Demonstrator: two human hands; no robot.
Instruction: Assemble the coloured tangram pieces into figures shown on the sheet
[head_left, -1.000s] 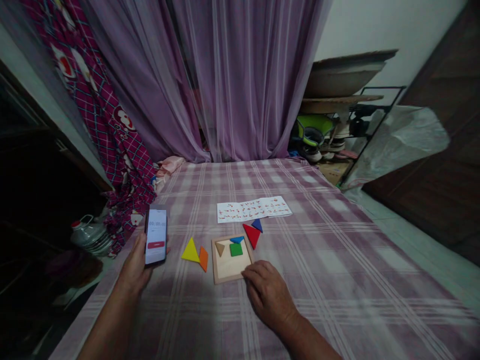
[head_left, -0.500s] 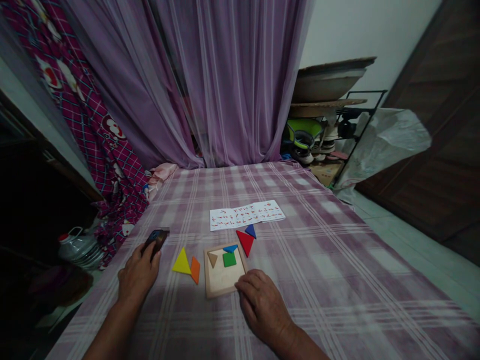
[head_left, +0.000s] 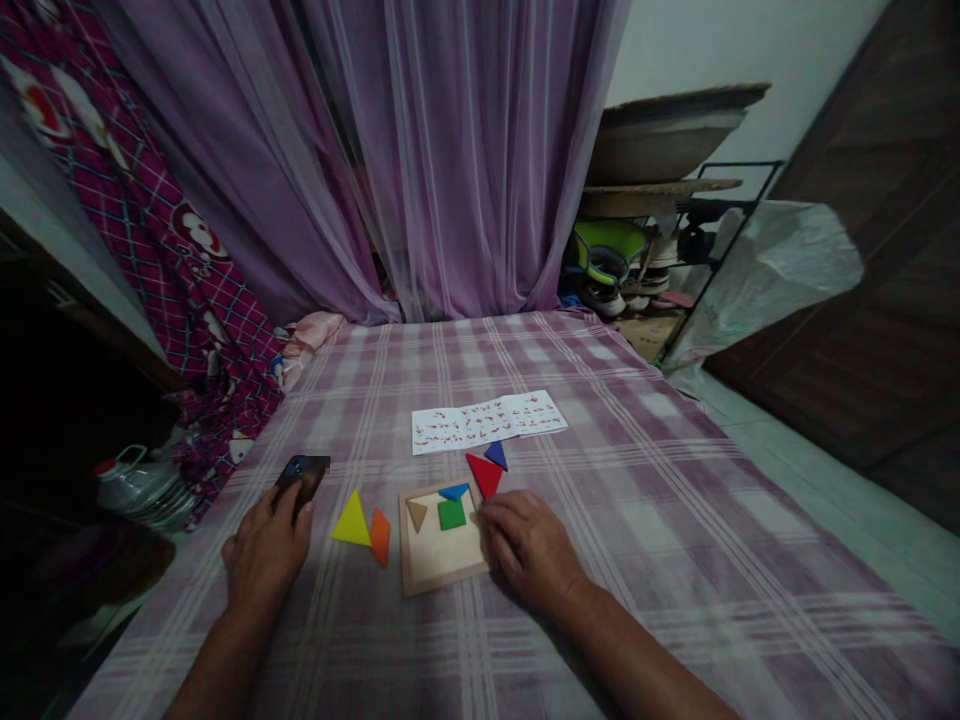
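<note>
A square wooden puzzle tray [head_left: 435, 565] lies on a purple checked cloth. Inside it sit a brown triangle [head_left: 415, 513], a green square [head_left: 451, 514] and a light blue piece [head_left: 454, 491]. My right hand [head_left: 529, 550] rests at the tray's right edge, fingertips near a red triangle [head_left: 485, 473] and a dark blue triangle [head_left: 496, 455]. A yellow triangle [head_left: 352, 520] and an orange piece [head_left: 381, 535] lie left of the tray. My left hand [head_left: 264, 545] lies over a dark phone [head_left: 301, 472], face down on the cloth.
A printed sheet [head_left: 486, 421] lies beyond the pieces. Purple curtains [head_left: 420, 150] hang at the far end. A rack with shoes and a green object [head_left: 611, 255] stands at the right, next to a white plastic bag [head_left: 772, 270]. A metal kettle [head_left: 135, 485] sits low at the left.
My left hand has lowered the phone from upright, screen showing, to flat on the cloth. My right hand has slid from the tray's near right corner up along its right edge.
</note>
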